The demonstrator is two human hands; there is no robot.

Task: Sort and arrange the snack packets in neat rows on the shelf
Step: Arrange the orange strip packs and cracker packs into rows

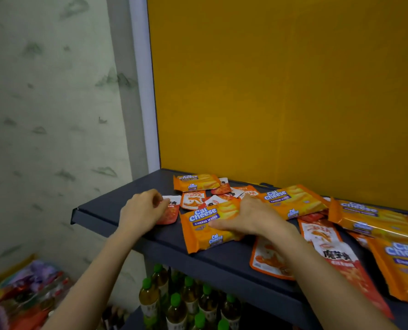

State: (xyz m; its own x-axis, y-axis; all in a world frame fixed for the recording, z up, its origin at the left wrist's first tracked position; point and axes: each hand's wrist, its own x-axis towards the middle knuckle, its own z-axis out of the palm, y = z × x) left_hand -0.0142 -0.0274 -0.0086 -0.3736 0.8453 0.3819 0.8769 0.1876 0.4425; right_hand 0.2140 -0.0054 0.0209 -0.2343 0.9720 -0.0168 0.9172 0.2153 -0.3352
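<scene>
Snack packets point(293, 201): lying scattered across dark shelf point(222, 263).
Left hand point(142, 210): pinching small red packet point(170, 210) with curled fingers.
Right hand point(248, 217): lying over Cal Cheese packet point(204, 226); grip impossible to tell.

Your single head camera looks forward and down from close over the dark shelf point(103, 208), facing its yellow back panel point(281, 91). Bottles point(186, 303) show on the level underneath.

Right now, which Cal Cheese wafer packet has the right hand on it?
The Cal Cheese packet at the front edge of the shelf, under the right hand; the others lie farther back or off to the right.
</scene>
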